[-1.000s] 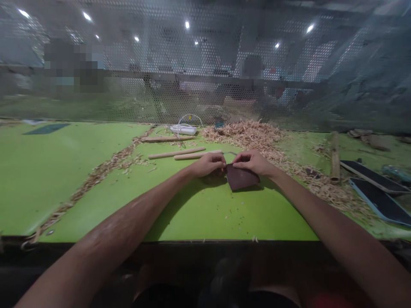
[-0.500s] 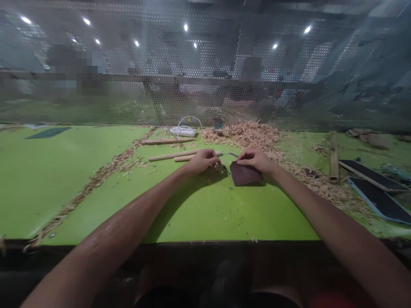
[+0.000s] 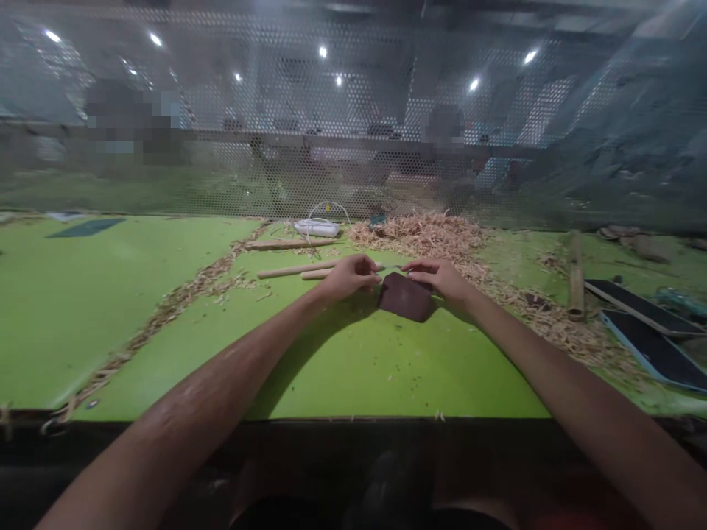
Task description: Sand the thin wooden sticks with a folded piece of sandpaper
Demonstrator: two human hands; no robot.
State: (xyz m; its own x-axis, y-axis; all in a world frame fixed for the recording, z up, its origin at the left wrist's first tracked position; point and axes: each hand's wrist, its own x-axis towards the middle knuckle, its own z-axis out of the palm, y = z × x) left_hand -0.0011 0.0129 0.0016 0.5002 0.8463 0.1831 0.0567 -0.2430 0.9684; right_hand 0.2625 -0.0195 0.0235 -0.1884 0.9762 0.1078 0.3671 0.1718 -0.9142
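A dark reddish-brown piece of sandpaper (image 3: 406, 298) is between my hands, tilted just above the green tabletop (image 3: 353, 368). My left hand (image 3: 352, 275) has its thumb and fingers pinched at the sheet's upper left corner. At its upper right edge, the thumb and fingers of my right hand (image 3: 439, 280) are closed on the sheet. Behind my left hand lie pale round wooden sticks (image 3: 292, 271), partly covered by that hand. A thin strip shows between my fingertips at the back, too small to name.
Curly wood shavings (image 3: 425, 232) are heaped at the back and trail to the right. Two phones (image 3: 657, 346) lie at right, beside a bamboo piece (image 3: 576, 276). A white power strip (image 3: 317, 227) with a cable and a flat wooden stick (image 3: 290, 244) lie behind. Mesh (image 3: 342, 169) rises beyond.
The sandpaper has shifted left, from under my right hand to between both hands. My left fingers have closed in on its left corner; my right fingertips have moved slightly along its edge.
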